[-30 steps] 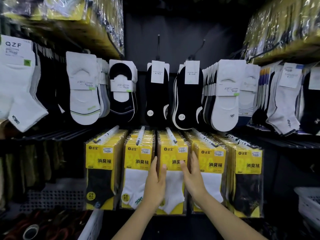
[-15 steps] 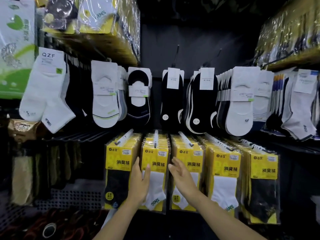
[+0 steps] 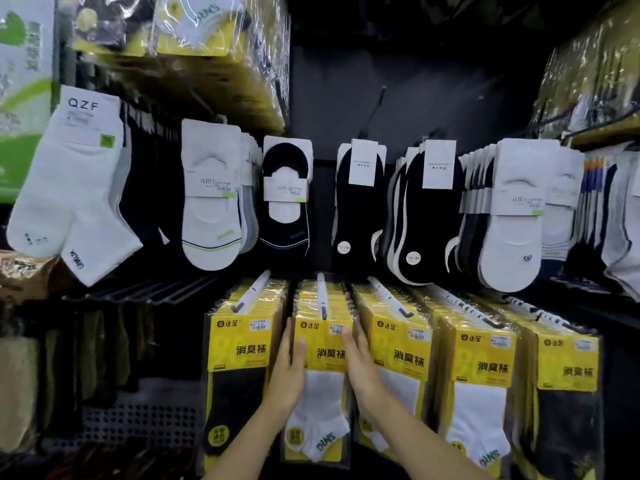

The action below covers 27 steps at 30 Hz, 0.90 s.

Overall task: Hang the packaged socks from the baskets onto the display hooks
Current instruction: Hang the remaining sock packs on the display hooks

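Several rows of yellow packaged socks hang on white display hooks along the lower rail. The second stack from the left [image 3: 323, 344] shows white socks and hangs on a white hook [image 3: 322, 295]. My left hand [image 3: 287, 372] lies flat against that stack's left edge, fingers straight and pointing up. My right hand [image 3: 360, 365] lies flat against its right edge, fingers straight. Both hands press the stack from the sides. To its left hangs a black-sock stack [image 3: 239, 368]; the stack on its right [image 3: 401, 368] holds white socks. No basket is in view.
Above hang unboxed white and black low-cut socks [image 3: 358, 209] on a higher rail. A white QZF sock pair [image 3: 72, 188] hangs at the left. Wrapped yellow packs [image 3: 194, 32] fill the upper shelves. Bare black hooks [image 3: 145, 289] stick out at lower left.
The view has swung left and closer to the rack. Both hands have moved from the third stack to the second stack and risen to flank its sides.
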{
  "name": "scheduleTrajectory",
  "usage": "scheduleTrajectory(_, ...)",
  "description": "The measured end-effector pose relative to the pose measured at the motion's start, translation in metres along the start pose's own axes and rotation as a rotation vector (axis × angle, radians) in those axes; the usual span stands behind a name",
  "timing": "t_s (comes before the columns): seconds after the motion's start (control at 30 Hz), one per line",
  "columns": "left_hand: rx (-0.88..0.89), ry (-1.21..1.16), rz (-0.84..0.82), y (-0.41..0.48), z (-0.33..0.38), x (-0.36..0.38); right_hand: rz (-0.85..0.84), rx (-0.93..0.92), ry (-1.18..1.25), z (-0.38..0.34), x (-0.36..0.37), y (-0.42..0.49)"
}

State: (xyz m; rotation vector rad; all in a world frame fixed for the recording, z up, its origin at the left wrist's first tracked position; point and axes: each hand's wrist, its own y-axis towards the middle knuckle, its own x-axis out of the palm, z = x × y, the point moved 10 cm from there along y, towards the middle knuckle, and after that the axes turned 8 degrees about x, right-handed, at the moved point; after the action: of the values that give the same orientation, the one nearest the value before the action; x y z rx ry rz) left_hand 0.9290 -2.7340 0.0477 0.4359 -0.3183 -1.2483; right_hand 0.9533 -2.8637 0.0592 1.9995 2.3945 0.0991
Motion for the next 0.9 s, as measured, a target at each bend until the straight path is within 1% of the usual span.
scheduleTrajectory(0.13, 0.003, -0.007, 0.008, -0.004, -0.004, 0.002, 0.009, -0.023, 0.013, 0.001, 0.000, 0.003)
scheduleTrajectory(0.27, 0.018, -0.040, 0.007, -0.011, -0.003, 0.003, -0.032, -0.046, 0.007, 0.006, -0.002, 0.003)
scheduleTrajectory(0.33, -0.002, -0.035, 0.015, -0.014, -0.008, 0.002, -0.034, -0.050, -0.013, 0.014, -0.003, 0.002)
scheduleTrajectory(0.47, -0.096, 0.013, 0.037, -0.023, -0.028, 0.001, 0.007, -0.043, -0.059, 0.035, -0.001, 0.001)
scheduleTrajectory(0.63, -0.090, 0.027, 0.076, -0.027, -0.022, 0.002, 0.019, -0.054, -0.091, 0.030, 0.001, -0.003)
scheduleTrajectory(0.7, -0.054, 0.049, 0.126, -0.034, -0.012, -0.004, 0.041, -0.076, -0.107, 0.023, -0.002, -0.010)
scheduleTrajectory(0.77, 0.041, 0.014, 0.177, -0.043, 0.009, -0.010, 0.053, -0.125, -0.139, 0.012, -0.004, -0.020)
scheduleTrajectory(0.9, 0.231, -0.040, 0.188, -0.053, 0.061, -0.022, 0.059, -0.269, -0.230, -0.021, -0.003, -0.042)
